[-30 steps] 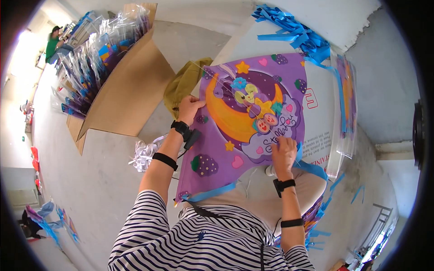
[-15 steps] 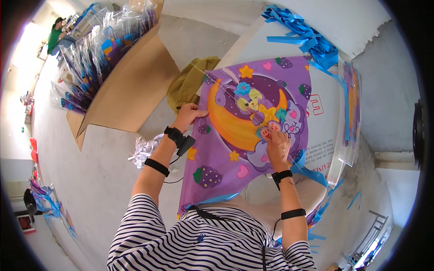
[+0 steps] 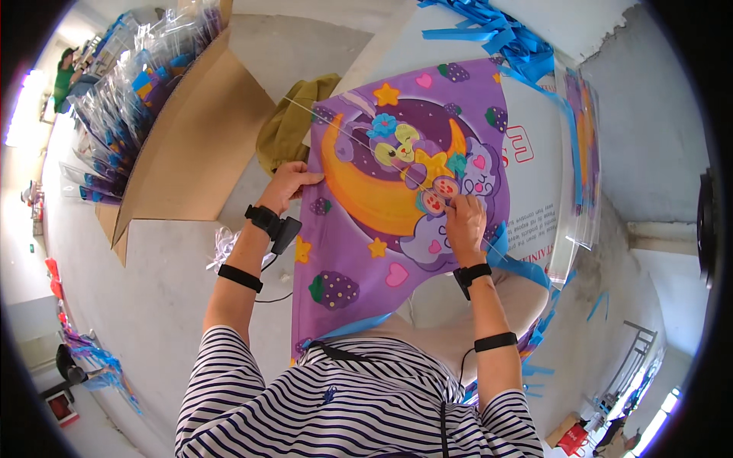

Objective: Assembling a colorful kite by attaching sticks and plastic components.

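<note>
A purple printed fabric sheet (image 3: 359, 252), with a moon, a rabbit, stars and berries on it, spreads from my lap over a white printed board. A thin white rod or cord (image 3: 343, 127) crosses it diagonally and sticks out past its upper left edge. My left hand (image 3: 288, 185) grips the sheet's left edge, thumb on top and fingers partly hidden. On the sheet's right part, beside the rabbit's feet, my right hand (image 3: 465, 226) pinches the thin white rod or cord. Blue ribbon (image 3: 519, 265) shows past my right hand, under the sheet's edge.
A cardboard box (image 3: 198, 145) packed with plastic-wrapped items (image 3: 114, 130) stands at left. Olive cloth (image 3: 286, 130) lies beside it, white ribbon (image 3: 223, 248) on the floor. Blue ribbons (image 3: 504, 38) are piled on the white board (image 3: 534, 114). A person (image 3: 65, 80) sits far left.
The sheet and both hands appear shifted up and left in the picture, as do the box and board. My hands keep their holds on the sheet and the thin rod or cord.
</note>
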{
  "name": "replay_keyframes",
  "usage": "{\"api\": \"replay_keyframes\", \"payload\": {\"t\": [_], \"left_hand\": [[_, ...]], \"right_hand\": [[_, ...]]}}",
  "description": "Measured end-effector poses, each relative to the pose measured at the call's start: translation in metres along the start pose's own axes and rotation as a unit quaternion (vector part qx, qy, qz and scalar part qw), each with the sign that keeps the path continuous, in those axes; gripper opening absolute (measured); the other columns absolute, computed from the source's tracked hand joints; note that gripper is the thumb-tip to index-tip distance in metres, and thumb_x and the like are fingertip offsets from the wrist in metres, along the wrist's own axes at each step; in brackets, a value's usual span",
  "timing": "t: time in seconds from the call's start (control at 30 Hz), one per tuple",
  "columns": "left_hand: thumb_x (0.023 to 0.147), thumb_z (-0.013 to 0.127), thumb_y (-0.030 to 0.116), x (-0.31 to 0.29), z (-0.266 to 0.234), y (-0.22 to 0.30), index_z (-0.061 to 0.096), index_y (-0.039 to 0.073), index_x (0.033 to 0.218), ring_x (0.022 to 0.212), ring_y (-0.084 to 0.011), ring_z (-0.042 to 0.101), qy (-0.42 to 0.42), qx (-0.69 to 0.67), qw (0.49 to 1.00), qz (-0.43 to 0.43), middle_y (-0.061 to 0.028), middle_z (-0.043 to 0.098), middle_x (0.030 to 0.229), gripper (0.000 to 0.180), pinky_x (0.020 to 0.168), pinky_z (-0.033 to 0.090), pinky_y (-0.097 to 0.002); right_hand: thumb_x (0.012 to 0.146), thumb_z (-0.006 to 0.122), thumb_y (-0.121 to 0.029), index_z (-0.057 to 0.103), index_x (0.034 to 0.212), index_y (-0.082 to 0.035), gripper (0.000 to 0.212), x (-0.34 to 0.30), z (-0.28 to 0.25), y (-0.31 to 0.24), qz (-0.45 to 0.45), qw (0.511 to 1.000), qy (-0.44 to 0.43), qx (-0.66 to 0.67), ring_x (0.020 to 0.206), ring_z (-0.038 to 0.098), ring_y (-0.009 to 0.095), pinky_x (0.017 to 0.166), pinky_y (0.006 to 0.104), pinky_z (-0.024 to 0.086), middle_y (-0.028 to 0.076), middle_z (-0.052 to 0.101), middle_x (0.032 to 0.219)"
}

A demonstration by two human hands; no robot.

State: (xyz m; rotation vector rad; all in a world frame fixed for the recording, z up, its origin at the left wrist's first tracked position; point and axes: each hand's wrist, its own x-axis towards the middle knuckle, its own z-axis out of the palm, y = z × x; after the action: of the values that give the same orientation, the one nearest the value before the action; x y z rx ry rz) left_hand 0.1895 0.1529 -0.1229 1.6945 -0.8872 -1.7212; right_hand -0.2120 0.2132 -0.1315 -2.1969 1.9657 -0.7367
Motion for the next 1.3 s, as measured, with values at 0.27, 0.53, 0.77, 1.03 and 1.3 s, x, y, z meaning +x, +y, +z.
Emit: {"api": "replay_keyframes", "payload": {"t": [0.27,0.53,0.77,1.03,1.3], "left_hand": [[0.083,0.084,0.02,-0.004,0.005,0.002,0.069,0.01,0.096,0.071,-0.0079,0.065,0.017,-0.015,1.0,-0.008,0.0034,0.069,0.085,0.022,0.067,0.052,-0.0232],[0.082,0.084,0.021,0.0,0.004,-0.002,0.069,0.012,0.093,0.07,-0.0071,0.063,0.014,0.001,1.0,-0.001,0.0052,0.067,0.083,0.021,0.066,0.05,-0.0226],[0.082,0.084,0.021,-0.003,0.003,0.0,0.07,0.012,0.093,0.069,-0.007,0.062,0.019,0.0,1.0,-0.001,0.0055,0.067,0.083,0.02,0.065,0.049,-0.0225],[0.088,0.079,0.022,-0.012,0.011,0.009,0.069,0.014,0.096,0.071,-0.0054,0.062,0.006,-0.001,1.0,-0.002,0.0063,0.067,0.084,0.015,0.069,0.05,-0.0233],[0.088,0.077,0.029,-0.049,0.004,-0.011,0.068,0.013,0.095,0.071,-0.0046,0.058,0.0,0.038,0.999,-0.023,0.0065,0.063,0.081,0.02,0.064,0.045,-0.021]], "right_hand": [[0.078,0.074,-0.01,0.061,0.087,-0.006,0.016,0.001,0.007,0.003,0.013,0.999,-0.033,-0.041,0.092,0.059,0.034,0.078,0.0469,0.046,0.011,0.06,0.089],[0.08,0.073,-0.009,0.061,0.088,-0.006,0.016,-0.002,0.006,0.005,0.011,0.999,-0.026,-0.041,0.092,0.059,0.034,0.077,0.0477,0.046,0.012,0.06,0.091],[0.079,0.075,-0.008,0.059,0.086,-0.007,0.018,0.0,0.01,0.005,0.016,1.0,-0.015,-0.021,0.092,0.059,0.034,0.078,0.0478,0.045,0.011,0.06,0.089],[0.079,0.075,-0.009,0.06,0.086,-0.007,0.017,0.002,0.002,0.008,0.016,1.0,-0.004,-0.015,0.089,0.06,0.035,0.075,0.0478,0.047,0.011,0.061,0.087],[0.081,0.077,-0.021,0.065,0.093,-0.006,0.022,-0.036,-0.057,0.07,0.197,0.972,0.103,-0.081,0.092,0.06,0.037,0.08,0.0489,0.048,0.014,0.063,0.092]]}}
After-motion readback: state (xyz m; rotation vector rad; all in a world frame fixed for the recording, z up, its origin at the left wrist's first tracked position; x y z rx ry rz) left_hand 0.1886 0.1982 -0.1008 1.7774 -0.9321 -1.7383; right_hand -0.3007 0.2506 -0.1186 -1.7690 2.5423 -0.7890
